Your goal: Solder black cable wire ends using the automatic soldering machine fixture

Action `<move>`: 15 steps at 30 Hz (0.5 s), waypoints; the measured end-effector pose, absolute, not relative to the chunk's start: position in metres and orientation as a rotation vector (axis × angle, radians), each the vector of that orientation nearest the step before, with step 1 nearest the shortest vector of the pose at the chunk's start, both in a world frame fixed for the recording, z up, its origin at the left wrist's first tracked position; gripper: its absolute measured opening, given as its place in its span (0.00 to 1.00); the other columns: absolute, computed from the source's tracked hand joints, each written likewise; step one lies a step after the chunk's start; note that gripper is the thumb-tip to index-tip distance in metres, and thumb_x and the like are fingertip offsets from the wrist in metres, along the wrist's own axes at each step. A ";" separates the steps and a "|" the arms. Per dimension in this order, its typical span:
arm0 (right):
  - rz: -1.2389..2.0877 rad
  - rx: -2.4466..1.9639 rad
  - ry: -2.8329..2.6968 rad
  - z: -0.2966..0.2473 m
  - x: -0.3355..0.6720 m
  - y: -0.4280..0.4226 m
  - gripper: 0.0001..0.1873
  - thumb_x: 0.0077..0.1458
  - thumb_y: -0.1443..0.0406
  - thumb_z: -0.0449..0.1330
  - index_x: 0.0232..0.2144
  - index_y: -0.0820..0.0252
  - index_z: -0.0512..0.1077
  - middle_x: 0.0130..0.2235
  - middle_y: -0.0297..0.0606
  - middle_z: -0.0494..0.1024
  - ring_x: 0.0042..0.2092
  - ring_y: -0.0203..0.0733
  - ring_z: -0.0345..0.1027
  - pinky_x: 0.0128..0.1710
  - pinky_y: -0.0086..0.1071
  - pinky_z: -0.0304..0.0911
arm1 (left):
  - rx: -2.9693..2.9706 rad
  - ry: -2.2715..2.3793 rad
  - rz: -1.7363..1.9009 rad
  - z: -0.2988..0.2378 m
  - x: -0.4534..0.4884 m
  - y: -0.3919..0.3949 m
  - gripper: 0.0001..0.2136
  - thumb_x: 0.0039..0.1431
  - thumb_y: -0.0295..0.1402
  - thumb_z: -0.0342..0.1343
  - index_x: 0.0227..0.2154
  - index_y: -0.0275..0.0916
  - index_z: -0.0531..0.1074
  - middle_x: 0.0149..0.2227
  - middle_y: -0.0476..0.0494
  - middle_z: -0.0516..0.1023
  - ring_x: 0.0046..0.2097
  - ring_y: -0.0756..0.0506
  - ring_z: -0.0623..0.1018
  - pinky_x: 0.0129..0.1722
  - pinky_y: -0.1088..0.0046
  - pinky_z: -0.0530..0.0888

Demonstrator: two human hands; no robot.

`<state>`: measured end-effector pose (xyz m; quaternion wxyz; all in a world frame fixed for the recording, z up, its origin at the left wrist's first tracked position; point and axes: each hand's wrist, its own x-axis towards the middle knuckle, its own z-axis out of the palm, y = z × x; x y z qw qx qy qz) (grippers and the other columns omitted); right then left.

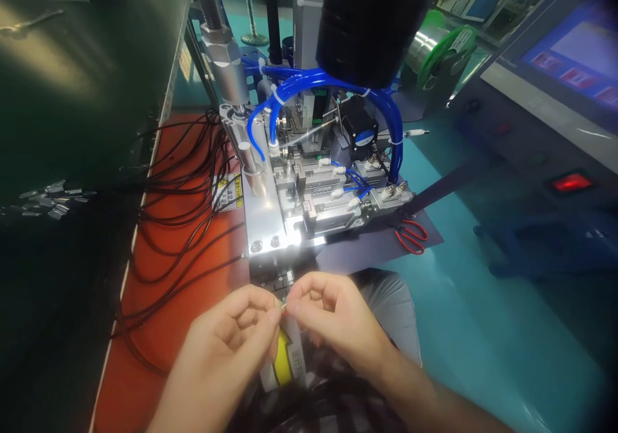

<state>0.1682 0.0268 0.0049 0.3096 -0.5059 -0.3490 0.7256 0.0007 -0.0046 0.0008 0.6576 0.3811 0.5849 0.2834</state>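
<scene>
While pinching one tiny part (283, 306) between the nearly meeting fingertips of left hand (232, 336) and right hand (333, 311), holding both narrow, just on the near side of machine (265, 224). Mostly hidden by fingertips, hence impossible to tell in exact shape. Probably very light and fairly stiff, easy to drop; best taken by the ends, with only a gentle squeeze against bending. Ahead, close to hard metal edges, so short on room for knuckles. Leftward, hemmed in by low black cables (205, 169) over red surface (145, 394). Rightward, freer, past knee (393, 311) and above teal floor (463, 317), with scissors (412, 235) farther forward.
</scene>
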 end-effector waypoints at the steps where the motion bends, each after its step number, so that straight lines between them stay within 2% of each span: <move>1: 1.926 -1.340 -0.911 0.006 0.168 0.027 0.05 0.45 0.66 0.63 0.23 0.62 0.71 0.16 0.22 0.63 0.18 0.27 0.52 0.18 0.24 0.46 | 0.867 1.331 0.649 0.001 0.001 -0.004 0.20 0.55 0.54 0.61 0.31 0.40 0.72 0.20 0.56 0.66 0.21 0.56 0.62 0.18 0.86 0.59; 7: 1.922 -1.333 -0.871 0.010 0.167 0.028 0.08 0.42 0.65 0.67 0.22 0.62 0.71 0.17 0.22 0.63 0.20 0.27 0.51 0.20 0.24 0.46 | 0.906 1.332 0.653 -0.002 0.003 -0.004 0.19 0.56 0.53 0.61 0.31 0.40 0.73 0.20 0.56 0.67 0.20 0.56 0.61 0.17 0.86 0.57; 15: 1.903 -1.301 -0.874 0.005 0.165 0.025 0.06 0.44 0.67 0.64 0.22 0.62 0.70 0.18 0.23 0.63 0.21 0.28 0.50 0.22 0.25 0.47 | 0.909 1.350 0.650 0.001 0.003 -0.003 0.19 0.55 0.52 0.62 0.27 0.39 0.72 0.21 0.54 0.68 0.20 0.55 0.61 0.17 0.84 0.57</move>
